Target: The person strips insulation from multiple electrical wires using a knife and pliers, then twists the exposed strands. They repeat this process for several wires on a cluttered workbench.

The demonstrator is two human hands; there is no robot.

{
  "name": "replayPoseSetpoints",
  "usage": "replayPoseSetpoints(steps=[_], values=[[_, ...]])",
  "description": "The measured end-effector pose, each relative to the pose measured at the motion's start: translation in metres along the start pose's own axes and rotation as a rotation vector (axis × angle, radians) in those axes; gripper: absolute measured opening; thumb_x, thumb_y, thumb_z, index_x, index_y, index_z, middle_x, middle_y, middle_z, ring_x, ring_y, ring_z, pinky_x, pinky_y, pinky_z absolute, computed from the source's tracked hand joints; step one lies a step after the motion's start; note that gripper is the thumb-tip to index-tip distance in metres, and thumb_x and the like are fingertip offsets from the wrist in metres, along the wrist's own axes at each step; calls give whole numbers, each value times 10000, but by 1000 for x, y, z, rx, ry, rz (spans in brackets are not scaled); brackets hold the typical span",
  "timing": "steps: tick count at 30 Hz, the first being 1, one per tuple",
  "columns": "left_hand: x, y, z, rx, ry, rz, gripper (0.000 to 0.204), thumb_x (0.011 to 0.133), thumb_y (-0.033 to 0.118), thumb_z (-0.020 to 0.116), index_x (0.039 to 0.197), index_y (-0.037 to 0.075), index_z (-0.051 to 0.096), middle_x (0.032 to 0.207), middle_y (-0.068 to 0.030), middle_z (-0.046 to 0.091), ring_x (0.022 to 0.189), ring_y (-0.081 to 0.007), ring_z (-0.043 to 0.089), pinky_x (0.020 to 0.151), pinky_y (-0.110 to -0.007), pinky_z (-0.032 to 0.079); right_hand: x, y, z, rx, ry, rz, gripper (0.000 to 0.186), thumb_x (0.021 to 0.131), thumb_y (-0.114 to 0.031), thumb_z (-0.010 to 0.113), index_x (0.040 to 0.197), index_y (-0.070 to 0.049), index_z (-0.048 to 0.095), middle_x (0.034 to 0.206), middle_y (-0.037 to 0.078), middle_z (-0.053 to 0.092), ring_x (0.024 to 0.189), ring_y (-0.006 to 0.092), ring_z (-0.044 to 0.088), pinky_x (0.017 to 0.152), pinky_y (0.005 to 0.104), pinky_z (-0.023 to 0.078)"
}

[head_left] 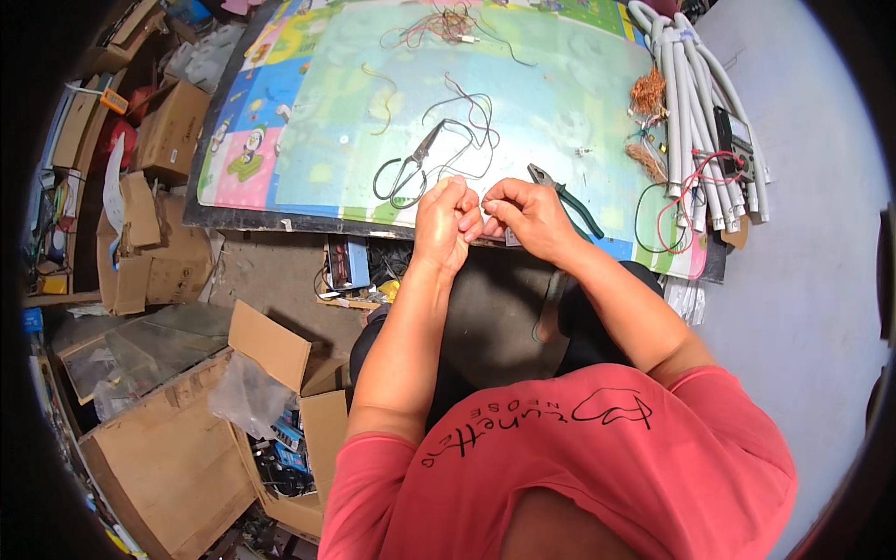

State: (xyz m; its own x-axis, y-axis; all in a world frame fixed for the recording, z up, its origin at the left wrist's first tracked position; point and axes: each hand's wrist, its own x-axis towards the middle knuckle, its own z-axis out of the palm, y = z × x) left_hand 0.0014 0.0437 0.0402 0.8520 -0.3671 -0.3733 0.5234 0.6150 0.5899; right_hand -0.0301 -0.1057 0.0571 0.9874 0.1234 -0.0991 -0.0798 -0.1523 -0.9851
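Note:
At the table's near edge, my two hands are close together with their fingers curled. My left hand (pixel 446 222) is closed, and a thin dark wire (pixel 491 142) runs from the tabletop down to its fingers. My right hand (pixel 530 217) makes a pinch beside it; what sits between the fingertips is too small to make out. Black-handled scissors (pixel 411 170) lie just left of my left hand, blades pointing away. Green-handled pliers (pixel 571 201) rest behind my right wrist, jaws toward the far side.
The table (pixel 373 210) has a colourful printed cover. A wire tangle (pixel 453 26) and a yellow wire (pixel 385 98) lie farther back. Copper strands (pixel 648 93), white tubes (pixel 679 112) and a multimeter (pixel 735 140) line the right side. Cardboard boxes (pixel 173 126) stand at left; an open carton (pixel 322 439) is below.

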Motion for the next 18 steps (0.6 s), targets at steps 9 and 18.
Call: replayPoseSetpoints(steps=[9, 18], values=[[-5, -5, 5, 47, 37, -3, 236, 976, 183, 458, 760, 97, 417, 627, -6, 435, 431, -50, 341, 356, -204, 269, 1, 6, 10, 87, 143, 28, 105, 868, -84, 581, 863, 13, 618, 695, 27, 605, 589, 87, 583, 548, 232, 454], [-6, -8, 12, 151, 191, 14, 226, 940, 145, 471, 732, 76, 416, 615, -13, 441, 386, -37, 287, 309, -212, 225, 4, 15, 15, 80, 209, 28, 103, 858, -81, 586, 814, 5, 621, 657, 18, 601, 564, 74, 556, 528, 233, 429]])
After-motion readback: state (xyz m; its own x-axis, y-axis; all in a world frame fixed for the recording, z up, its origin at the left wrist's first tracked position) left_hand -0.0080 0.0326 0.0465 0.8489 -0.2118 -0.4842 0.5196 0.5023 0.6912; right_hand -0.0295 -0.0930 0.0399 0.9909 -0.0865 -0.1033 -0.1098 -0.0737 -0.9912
